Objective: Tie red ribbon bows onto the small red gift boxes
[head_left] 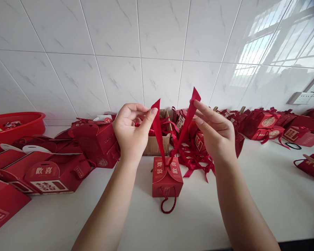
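A small red gift box with pale lettering stands closed on the white table, a twisted cord handle hanging down its front. From the slot in its top a red ribbon rises in two tails that spread into a V. My left hand pinches the left tail near its pointed end, between thumb and fingers. The right tail's upper end is pinched by my right hand, thumb and forefinger close to it. Both hands are above and behind the box, one on each side.
Behind the box sits a cardboard box with ribbons in it, and loose red ribbons lie beside it. Red gift boxes crowd the left; more finished-looking boxes stand right. A red basin is far left, against the tiled wall.
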The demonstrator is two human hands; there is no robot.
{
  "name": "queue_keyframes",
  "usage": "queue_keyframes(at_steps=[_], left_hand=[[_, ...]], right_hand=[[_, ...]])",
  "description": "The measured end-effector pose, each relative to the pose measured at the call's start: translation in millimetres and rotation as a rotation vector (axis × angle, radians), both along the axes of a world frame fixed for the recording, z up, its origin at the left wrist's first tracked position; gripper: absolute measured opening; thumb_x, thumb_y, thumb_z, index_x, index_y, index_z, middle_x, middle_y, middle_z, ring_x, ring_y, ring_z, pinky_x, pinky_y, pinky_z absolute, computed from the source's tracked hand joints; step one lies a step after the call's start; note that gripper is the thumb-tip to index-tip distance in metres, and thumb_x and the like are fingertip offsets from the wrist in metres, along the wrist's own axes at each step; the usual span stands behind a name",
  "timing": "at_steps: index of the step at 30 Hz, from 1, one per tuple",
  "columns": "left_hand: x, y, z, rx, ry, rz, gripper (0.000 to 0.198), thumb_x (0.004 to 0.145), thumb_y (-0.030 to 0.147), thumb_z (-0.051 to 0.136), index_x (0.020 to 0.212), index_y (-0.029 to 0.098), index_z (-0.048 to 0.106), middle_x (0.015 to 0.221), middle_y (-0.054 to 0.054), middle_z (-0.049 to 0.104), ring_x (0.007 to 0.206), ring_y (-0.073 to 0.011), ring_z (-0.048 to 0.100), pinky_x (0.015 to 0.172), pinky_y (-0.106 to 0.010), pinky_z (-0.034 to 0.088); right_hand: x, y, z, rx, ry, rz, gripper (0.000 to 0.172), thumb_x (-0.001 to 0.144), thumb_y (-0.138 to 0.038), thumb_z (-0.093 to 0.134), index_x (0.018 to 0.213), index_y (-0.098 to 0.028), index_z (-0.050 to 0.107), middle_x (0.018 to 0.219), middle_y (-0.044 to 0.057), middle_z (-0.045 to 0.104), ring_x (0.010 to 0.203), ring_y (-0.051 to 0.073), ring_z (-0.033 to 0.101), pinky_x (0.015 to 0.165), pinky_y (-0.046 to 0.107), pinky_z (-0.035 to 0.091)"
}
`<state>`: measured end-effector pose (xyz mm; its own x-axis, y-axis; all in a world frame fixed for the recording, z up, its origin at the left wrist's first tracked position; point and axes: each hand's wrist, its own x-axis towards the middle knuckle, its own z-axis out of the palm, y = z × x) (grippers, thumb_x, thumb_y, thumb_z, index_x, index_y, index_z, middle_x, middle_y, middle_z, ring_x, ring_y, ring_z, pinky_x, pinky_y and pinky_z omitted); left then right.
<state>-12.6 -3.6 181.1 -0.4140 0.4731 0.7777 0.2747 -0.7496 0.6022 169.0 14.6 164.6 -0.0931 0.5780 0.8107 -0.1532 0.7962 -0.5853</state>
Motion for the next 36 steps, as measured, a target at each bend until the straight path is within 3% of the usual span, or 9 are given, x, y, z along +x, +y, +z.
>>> queue_keyframes(at_steps=[6,9,11,16,20,24,27,30,36], left_hand=[[-3,1,0.7,-0.039,-0.006,-0.111,0.023,0.073,0.031,0.072,0.079,0.020,0.052,0.074,0.002,0.059,0.064,-0.0073,0.056,0.061,-0.020,0.047],[-8,-5,4.7,-0.217,0.022,-0.328,0.018,0.078,0.028,0.064,0.085,0.021,0.048,0.074,0.003,0.055,0.057,-0.0067,0.055,0.059,-0.023,0.049],[-11,-12,7.3,-0.373,0.104,-0.385,0.013,0.082,0.027,0.058,0.089,0.022,0.048,0.076,0.003,0.054,0.048,-0.0042,0.046,0.050,-0.021,0.043],[-14,-19,0.1,-0.627,0.594,-0.113,0.027,0.082,0.046,0.055,0.097,0.023,0.054,0.086,-0.001,0.060,0.064,-0.0101,0.053,0.054,-0.021,0.038],[-21,-14,-21.7,-0.962,1.065,-0.060,0.043,0.073,0.064,0.054,0.076,0.021,0.057,0.071,-0.001,0.062,0.057,-0.0148,0.052,0.048,-0.025,0.030],[-33,-13,-46.0,-1.106,1.178,-0.091,0.050,0.066,0.071,0.056,0.064,0.021,0.053,0.059,0.001,0.056,0.051,-0.0140,0.045,0.046,-0.025,0.023],[-39,-15,-66.1,-1.069,1.098,-0.208,0.053,0.070,0.068,0.054,0.056,0.019,0.042,0.053,0.003,0.042,0.048,-0.0101,0.035,0.047,-0.024,0.020],[-39,-16,-87.7,-0.883,0.912,-0.305,0.052,0.082,0.058,0.046,0.054,0.016,0.035,0.062,0.003,0.038,0.055,-0.0084,0.035,0.052,-0.023,0.027],[-30,-12,-112.1,-0.495,0.808,-0.168,0.044,0.091,0.036,0.044,0.053,0.015,0.034,0.065,0.001,0.041,0.064,-0.0093,0.041,0.063,-0.023,0.035]], right_hand=[[-1,1,-0.3,-0.017,0.025,-0.012,0.033,0.085,-0.027,0.061,0.118,-0.033,0.063,0.119,-0.002,0.064,0.112,0.021,0.059,0.099,0.043,0.050],[0,3,-1.0,-0.068,0.071,-0.012,0.031,0.084,-0.029,0.062,0.115,-0.031,0.065,0.112,0.000,0.067,0.102,0.021,0.063,0.089,0.041,0.056],[1,4,-0.5,-0.124,0.080,-0.022,0.029,0.082,-0.030,0.064,0.112,-0.029,0.067,0.106,0.001,0.068,0.090,0.019,0.066,0.077,0.037,0.058],[5,2,4.7,-0.330,-0.110,-0.094,0.042,0.078,-0.034,0.067,0.118,-0.022,0.065,0.080,0.002,0.067,0.066,0.015,0.062,0.055,0.028,0.052],[4,0,8.9,-0.389,-0.294,-0.130,0.046,0.077,-0.032,0.066,0.121,-0.017,0.063,0.086,0.006,0.068,0.079,0.019,0.063,0.063,0.030,0.053],[1,-1,9.0,-0.343,-0.405,-0.136,0.043,0.078,-0.030,0.064,0.119,-0.018,0.065,0.099,0.008,0.069,0.098,0.022,0.062,0.076,0.033,0.053],[2,3,-0.4,-0.331,-0.519,-0.070,0.038,0.079,-0.032,0.064,0.115,-0.019,0.067,0.104,0.007,0.069,0.099,0.022,0.063,0.080,0.033,0.054],[3,12,-24.8,-0.318,-0.578,0.018,0.030,0.082,-0.030,0.061,0.108,-0.020,0.070,0.109,0.006,0.068,0.096,0.020,0.065,0.083,0.032,0.053],[6,11,-91.6,-0.570,-0.423,0.031,0.037,0.081,-0.038,0.064,0.114,-0.019,0.067,0.114,0.008,0.067,0.104,0.023,0.064,0.089,0.036,0.053]])
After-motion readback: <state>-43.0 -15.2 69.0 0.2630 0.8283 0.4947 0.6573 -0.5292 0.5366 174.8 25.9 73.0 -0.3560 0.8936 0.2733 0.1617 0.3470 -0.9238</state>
